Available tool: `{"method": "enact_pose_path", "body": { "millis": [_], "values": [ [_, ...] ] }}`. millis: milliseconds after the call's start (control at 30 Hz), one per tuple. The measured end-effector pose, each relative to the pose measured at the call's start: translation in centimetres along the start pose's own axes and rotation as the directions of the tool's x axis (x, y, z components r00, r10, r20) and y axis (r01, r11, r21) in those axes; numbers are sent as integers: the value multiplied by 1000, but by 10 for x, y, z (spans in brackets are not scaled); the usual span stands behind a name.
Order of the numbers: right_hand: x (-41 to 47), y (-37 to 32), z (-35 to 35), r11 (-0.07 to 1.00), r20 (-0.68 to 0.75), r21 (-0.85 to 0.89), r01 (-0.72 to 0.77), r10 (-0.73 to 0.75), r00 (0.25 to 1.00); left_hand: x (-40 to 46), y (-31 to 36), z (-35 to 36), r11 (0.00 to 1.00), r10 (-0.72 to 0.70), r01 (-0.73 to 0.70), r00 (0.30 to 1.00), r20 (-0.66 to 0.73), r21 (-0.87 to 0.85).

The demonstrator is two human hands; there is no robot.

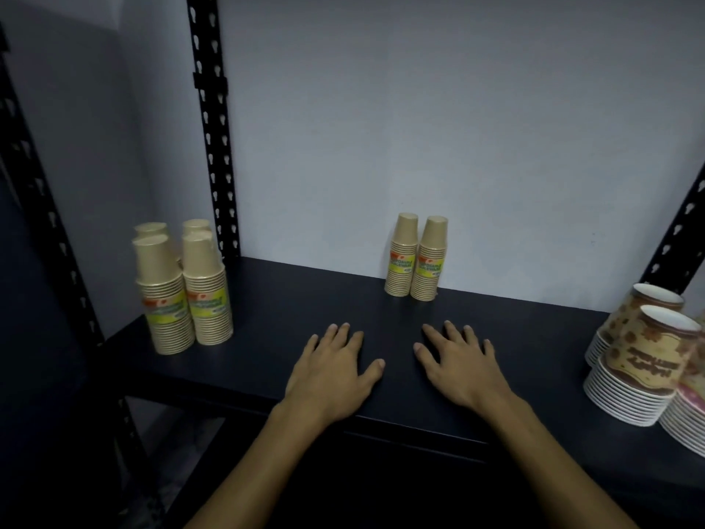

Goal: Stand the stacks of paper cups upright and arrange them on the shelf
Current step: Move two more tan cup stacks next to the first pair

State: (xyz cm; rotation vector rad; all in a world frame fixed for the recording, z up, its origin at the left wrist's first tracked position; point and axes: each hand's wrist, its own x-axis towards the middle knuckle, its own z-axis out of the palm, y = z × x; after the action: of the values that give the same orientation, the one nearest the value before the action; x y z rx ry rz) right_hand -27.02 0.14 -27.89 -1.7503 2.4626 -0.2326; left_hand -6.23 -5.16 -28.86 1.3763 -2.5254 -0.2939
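Note:
Several wrapped stacks of tan paper cups (187,292) stand upright, rims down, at the left end of the dark shelf (290,299). Two more tan stacks (416,257) stand side by side against the back wall, near the middle. Patterned cup stacks with white rims (641,360) stand upright at the right end, partly cut off by the frame edge. My left hand (335,368) and my right hand (457,364) lie flat on the shelf near its front, palms down, fingers spread, holding nothing. Both are in front of the two middle stacks and apart from them.
A black slotted upright (213,147) rises behind the left stacks, and another (675,242) leans in at the right. A further upright (49,238) stands at the far left. A pale wall (419,108) backs the shelf. The shelf's front edge (381,418) runs under my wrists.

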Motion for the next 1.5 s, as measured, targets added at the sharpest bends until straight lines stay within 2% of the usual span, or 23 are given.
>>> {"method": "enact_pose_path", "body": {
  "millis": [200, 333, 400, 500, 567, 633, 767, 933, 1067, 1267, 1367, 1500],
  "values": [
    [-23, -23, 1, 992, -42, 35, 124, -123, 992, -40, -26, -18, 995, 88, -89, 996, -28, -46],
    [-17, -54, -4, 940, -44, 83, 330, -328, 944, -68, -67, -48, 999, 15, -25, 965, -260, -35],
    [-11, -80, -6, 907, -39, 101, 409, -407, 913, -80, -87, -66, 991, -89, 42, 917, -388, -128],
    [-3, -126, -13, 853, -63, 186, 488, -486, 872, -96, -111, -94, 962, -232, 102, 793, -563, -253],
    [1, -158, -17, 793, -108, 290, 536, -530, 841, -102, -124, -113, 950, -278, 109, 720, -636, -291],
    [4, -189, -23, 711, -173, 420, 564, -547, 819, -103, -135, -129, 935, -317, 111, 685, -656, -336],
    [11, -243, -35, 583, -225, 626, 518, -502, 835, -86, -152, -149, 893, -414, 190, 702, -580, -407],
    [25, -273, -24, 501, -195, 745, 440, -467, 863, -64, -166, -141, 855, -466, 236, 739, -486, -462],
    [26, -266, -4, 425, -249, 768, 479, -491, 835, -59, -166, -123, 900, -382, 157, 736, -559, -407],
    [25, -223, 6, 354, -360, 753, 554, -484, 798, -48, -145, -105, 942, -220, 18, 788, -576, -335],
    [24, -189, 2, 364, -379, 744, 560, -460, 803, -36, -124, -94, 943, -145, -66, 801, -581, -326],
    [21, -126, -10, 430, -366, 730, 531, -410, 835, -10, -87, -77, 927, -37, -174, 840, -541, -333]
  ]
}}
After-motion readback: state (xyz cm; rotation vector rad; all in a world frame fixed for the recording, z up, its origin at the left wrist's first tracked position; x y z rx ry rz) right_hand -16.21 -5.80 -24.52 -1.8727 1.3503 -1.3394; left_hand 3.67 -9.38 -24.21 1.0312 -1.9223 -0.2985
